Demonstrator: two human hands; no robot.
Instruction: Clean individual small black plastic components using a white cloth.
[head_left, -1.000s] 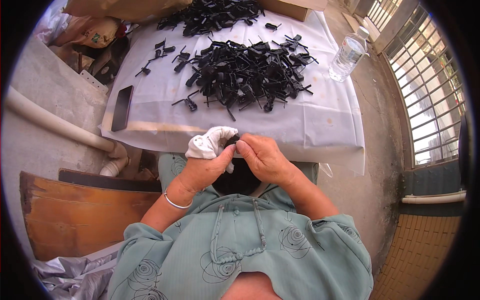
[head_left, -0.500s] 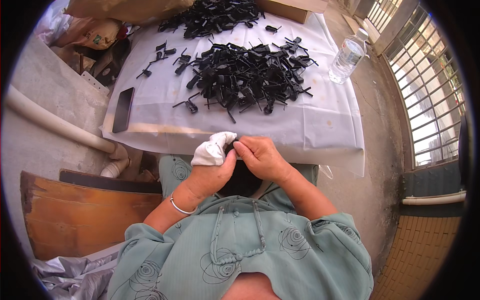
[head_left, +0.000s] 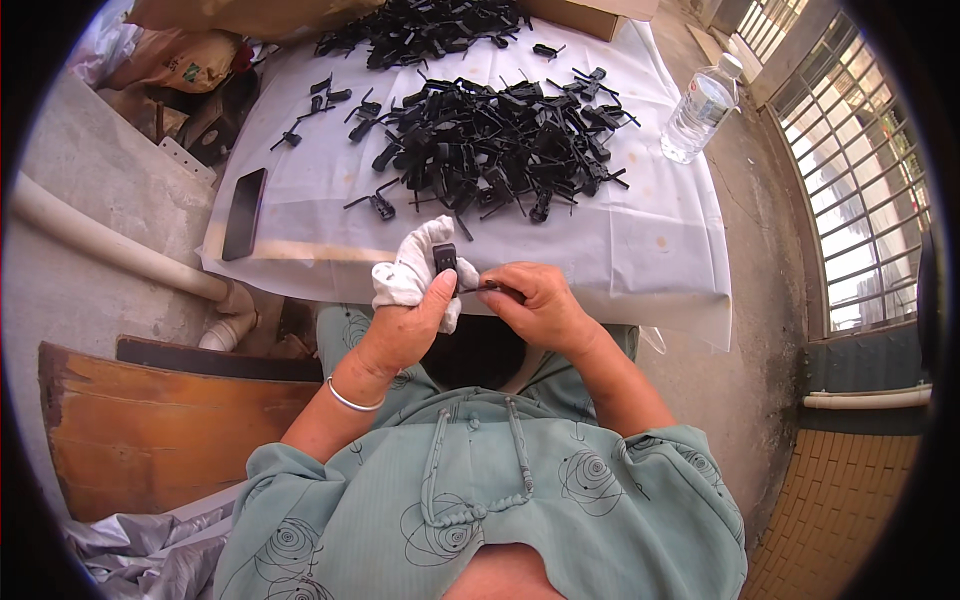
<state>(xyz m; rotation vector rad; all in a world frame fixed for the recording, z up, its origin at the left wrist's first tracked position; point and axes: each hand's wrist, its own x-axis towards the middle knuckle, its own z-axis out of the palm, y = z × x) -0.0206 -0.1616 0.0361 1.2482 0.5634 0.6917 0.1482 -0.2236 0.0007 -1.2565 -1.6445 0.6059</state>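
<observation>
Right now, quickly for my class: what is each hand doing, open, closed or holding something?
Left hand: closed, holding a black part in a white cloth.
Right hand: closed, pinching a thin dark piece.

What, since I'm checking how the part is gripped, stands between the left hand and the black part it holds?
The white cloth does: it is bunched behind and beside the black part, hiding the fingers of the left hand. Nothing visible comes between its bare thumb and the part.
</observation>
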